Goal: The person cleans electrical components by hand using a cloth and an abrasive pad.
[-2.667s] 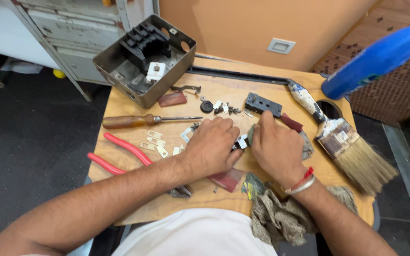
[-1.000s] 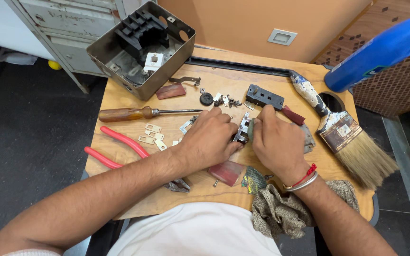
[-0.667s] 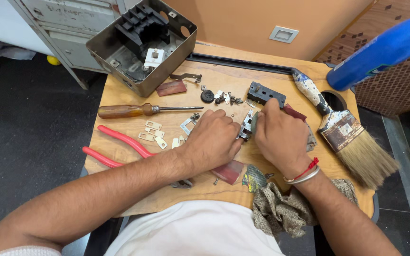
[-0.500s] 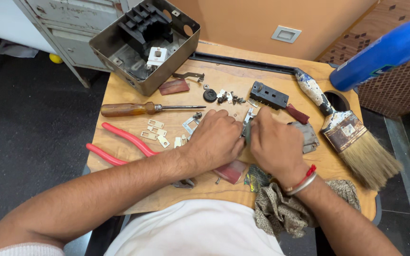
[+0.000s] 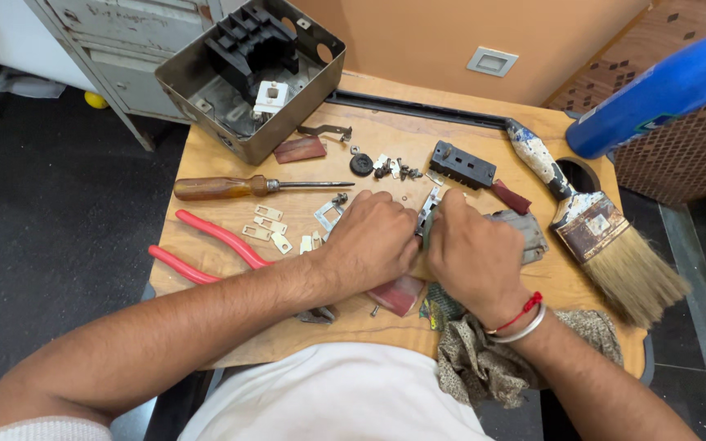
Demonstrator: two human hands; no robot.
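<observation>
Red-handled pliers (image 5: 210,245) and wooden-handled screwdriver (image 5: 239,187): lying unused at the left of the wooden board (image 5: 386,139). Metal box (image 5: 247,77): standing open and largely stripped. Small plates and screws (image 5: 275,229): lying loose, not yet refitted. Small metal part (image 5: 428,214): being gripped at board centre between left hand (image 5: 373,245) and right hand (image 5: 471,257), both closed on it; apparently mid-assembly, though fingers are hiding the joint. Paintbrush (image 5: 594,233): lying idle at right.
</observation>
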